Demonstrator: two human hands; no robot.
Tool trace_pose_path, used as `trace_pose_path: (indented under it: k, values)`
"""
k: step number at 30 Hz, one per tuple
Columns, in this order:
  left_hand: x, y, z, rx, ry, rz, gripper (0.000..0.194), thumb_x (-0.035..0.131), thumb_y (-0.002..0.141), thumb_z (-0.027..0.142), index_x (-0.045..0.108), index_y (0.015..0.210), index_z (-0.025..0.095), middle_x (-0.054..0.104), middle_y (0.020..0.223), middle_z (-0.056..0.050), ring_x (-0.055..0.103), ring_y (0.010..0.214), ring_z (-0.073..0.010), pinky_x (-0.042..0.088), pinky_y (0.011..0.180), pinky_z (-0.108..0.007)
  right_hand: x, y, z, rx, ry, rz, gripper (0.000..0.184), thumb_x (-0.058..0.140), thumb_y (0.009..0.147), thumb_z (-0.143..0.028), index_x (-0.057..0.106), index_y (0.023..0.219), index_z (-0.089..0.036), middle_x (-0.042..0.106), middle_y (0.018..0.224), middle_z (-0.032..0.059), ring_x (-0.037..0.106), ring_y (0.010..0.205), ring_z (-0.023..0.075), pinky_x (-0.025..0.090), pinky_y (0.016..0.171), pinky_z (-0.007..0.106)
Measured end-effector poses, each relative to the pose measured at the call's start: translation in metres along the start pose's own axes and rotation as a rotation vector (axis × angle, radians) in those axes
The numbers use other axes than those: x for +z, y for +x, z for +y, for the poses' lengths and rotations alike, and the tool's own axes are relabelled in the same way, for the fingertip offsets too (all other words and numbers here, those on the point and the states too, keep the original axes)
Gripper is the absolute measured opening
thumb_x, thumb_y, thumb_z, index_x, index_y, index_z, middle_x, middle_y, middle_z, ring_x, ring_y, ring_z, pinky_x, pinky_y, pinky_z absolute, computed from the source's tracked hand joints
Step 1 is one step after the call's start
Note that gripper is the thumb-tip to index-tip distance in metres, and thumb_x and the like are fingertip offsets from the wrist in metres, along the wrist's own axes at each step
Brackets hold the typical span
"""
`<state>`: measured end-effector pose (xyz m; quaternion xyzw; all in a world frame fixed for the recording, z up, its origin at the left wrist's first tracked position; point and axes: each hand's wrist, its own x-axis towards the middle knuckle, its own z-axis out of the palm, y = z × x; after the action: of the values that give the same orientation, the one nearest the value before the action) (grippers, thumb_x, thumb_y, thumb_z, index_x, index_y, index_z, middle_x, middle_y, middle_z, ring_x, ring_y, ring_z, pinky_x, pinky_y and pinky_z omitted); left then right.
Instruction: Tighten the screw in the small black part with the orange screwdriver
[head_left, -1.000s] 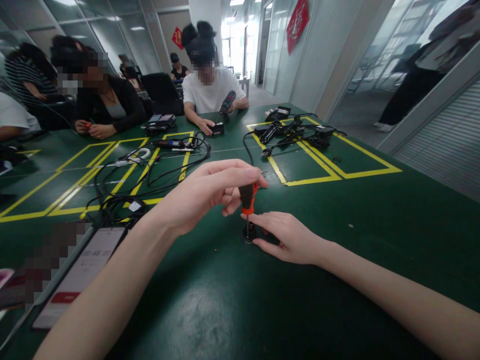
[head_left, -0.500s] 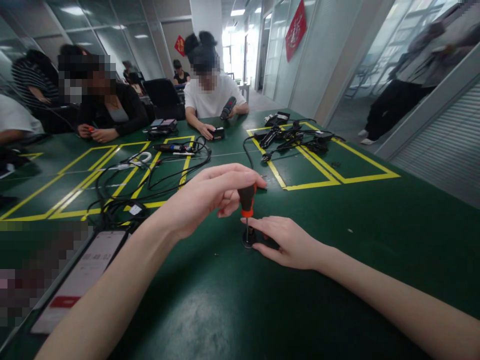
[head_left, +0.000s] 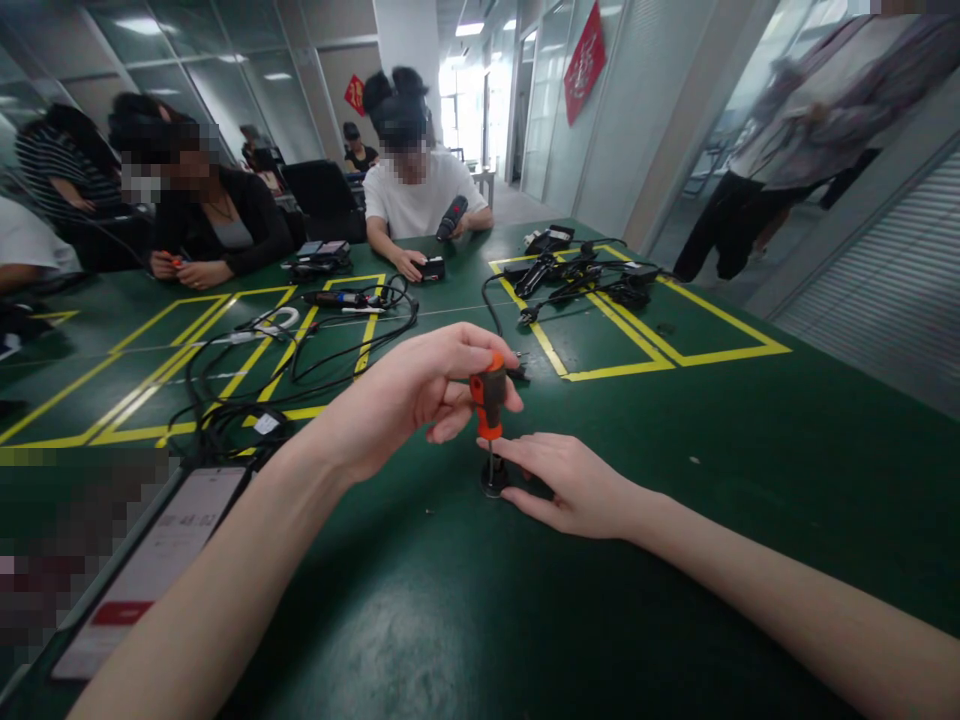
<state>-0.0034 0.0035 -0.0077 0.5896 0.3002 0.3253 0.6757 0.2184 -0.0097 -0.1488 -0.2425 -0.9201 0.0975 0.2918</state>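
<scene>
My left hand (head_left: 442, 385) is closed round the handle of a screwdriver (head_left: 490, 398), orange and dark grey, that stands upright over the table. Its shaft points down into a small round black part (head_left: 493, 480) lying on the green surface. My right hand (head_left: 562, 480) pinches this part from the right, index finger behind and thumb in front. Where the screwdriver tip meets the part is too small to make out. Just behind the handle lies a black plug (head_left: 517, 368) with metal prongs, partly covered by my left fingers.
A phone (head_left: 161, 560) lies at the left beside my forearm. Black cables (head_left: 300, 350) are spread at left, and a pile of adapters and cords (head_left: 585, 275) sits at back right among yellow tape lines (head_left: 619, 370). A co-worker (head_left: 420, 200) sits opposite with a power tool (head_left: 452, 218).
The screwdriver handle has turned, showing more orange on top, and my left fingers have shifted around it. My right hand keeps its hold. The person standing at right has moved.
</scene>
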Motion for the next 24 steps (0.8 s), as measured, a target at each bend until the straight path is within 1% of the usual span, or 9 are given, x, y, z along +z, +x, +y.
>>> trace_pose_path:
  k: [2, 4, 8, 10, 12, 14, 17, 21, 24]
  values:
    - [-0.0002, -0.0011, 0.0006, 0.0, 0.011, 0.021, 0.03, 0.074, 0.08, 0.036, 0.07, 0.101, 0.015, 0.071, 0.083, -0.005, 0.05, 0.057, -0.0096, 0.027, 0.044, -0.021, 0.0001, 0.0002, 0.0001, -0.004, -0.006, 0.004, 0.045, 0.056, 0.102, -0.025, 0.051, 0.145, -0.015, 0.076, 0.112, 0.0132, 0.073, 0.089, 0.0231, 0.056, 0.077, 0.035]
    - [-0.0005, -0.0019, 0.001, 0.007, 0.042, 0.031, 0.032, 0.074, 0.08, 0.036, 0.073, 0.102, 0.014, 0.067, 0.082, -0.004, 0.045, 0.054, -0.008, 0.026, 0.044, -0.022, -0.0004, 0.0005, -0.0003, 0.007, -0.007, -0.006, 0.045, 0.056, 0.101, -0.025, 0.051, 0.145, -0.015, 0.077, 0.108, 0.0126, 0.073, 0.087, 0.0228, 0.056, 0.076, 0.035]
    - [-0.0012, -0.0019, 0.0013, 0.027, 0.087, 0.017, 0.028, 0.071, 0.084, 0.04, 0.075, 0.09, 0.013, 0.058, 0.07, -0.001, 0.043, 0.051, -0.0077, 0.025, 0.043, -0.022, -0.0019, 0.0011, -0.0013, 0.026, 0.001, -0.032, 0.046, 0.057, 0.101, -0.024, 0.051, 0.145, -0.015, 0.076, 0.102, 0.0111, 0.071, 0.083, 0.0215, 0.055, 0.075, 0.033]
    - [-0.0012, -0.0013, 0.0013, 0.031, 0.066, 0.0, 0.03, 0.068, 0.086, 0.041, 0.074, 0.089, 0.012, 0.063, 0.075, -0.003, 0.045, 0.051, -0.008, 0.029, 0.044, -0.023, -0.0022, 0.0013, -0.0014, 0.018, 0.001, -0.028, 0.046, 0.056, 0.101, -0.025, 0.051, 0.145, -0.014, 0.076, 0.102, 0.0116, 0.071, 0.083, 0.0217, 0.055, 0.074, 0.034]
    - [-0.0011, -0.0006, 0.0011, 0.035, 0.038, -0.022, 0.032, 0.064, 0.087, 0.041, 0.074, 0.091, 0.011, 0.071, 0.088, -0.008, 0.047, 0.052, -0.0077, 0.033, 0.045, -0.023, -0.0019, 0.0013, -0.0011, 0.012, 0.002, -0.021, 0.045, 0.056, 0.102, -0.025, 0.051, 0.145, -0.014, 0.076, 0.103, 0.0122, 0.071, 0.083, 0.0219, 0.055, 0.074, 0.034]
    - [-0.0009, -0.0002, 0.0009, 0.026, 0.03, -0.04, 0.032, 0.062, 0.088, 0.04, 0.074, 0.093, 0.01, 0.075, 0.097, -0.012, 0.047, 0.052, -0.0076, 0.035, 0.046, -0.023, -0.0012, 0.001, -0.0006, 0.011, 0.004, -0.014, 0.045, 0.057, 0.102, -0.025, 0.051, 0.145, -0.014, 0.076, 0.105, 0.0122, 0.071, 0.084, 0.0218, 0.055, 0.074, 0.034]
    - [-0.0008, -0.0005, 0.0006, 0.003, 0.033, -0.041, 0.029, 0.068, 0.087, 0.039, 0.073, 0.095, 0.012, 0.077, 0.093, -0.011, 0.049, 0.054, -0.0086, 0.035, 0.047, -0.023, -0.0002, 0.0003, 0.0002, 0.01, 0.001, -0.002, 0.044, 0.057, 0.102, -0.025, 0.052, 0.144, -0.015, 0.077, 0.108, 0.0121, 0.072, 0.086, 0.0221, 0.056, 0.075, 0.034]
    - [-0.0015, -0.0022, 0.0012, -0.012, 0.037, 0.029, 0.03, 0.08, 0.08, 0.035, 0.075, 0.103, 0.016, 0.072, 0.089, -0.004, 0.05, 0.058, -0.0078, 0.03, 0.047, -0.02, 0.0003, -0.0004, 0.0007, 0.001, 0.006, 0.007, 0.044, 0.057, 0.101, -0.024, 0.052, 0.143, -0.014, 0.076, 0.108, 0.0125, 0.073, 0.087, 0.0231, 0.056, 0.076, 0.035]
    - [-0.002, -0.0029, 0.0017, 0.002, 0.065, 0.042, 0.029, 0.081, 0.08, 0.036, 0.078, 0.101, 0.016, 0.066, 0.083, -0.002, 0.047, 0.057, -0.007, 0.027, 0.046, -0.021, -0.0003, -0.0002, 0.0003, 0.002, 0.012, 0.004, 0.045, 0.057, 0.101, -0.024, 0.05, 0.145, -0.014, 0.076, 0.107, 0.0122, 0.072, 0.085, 0.0225, 0.056, 0.075, 0.035]
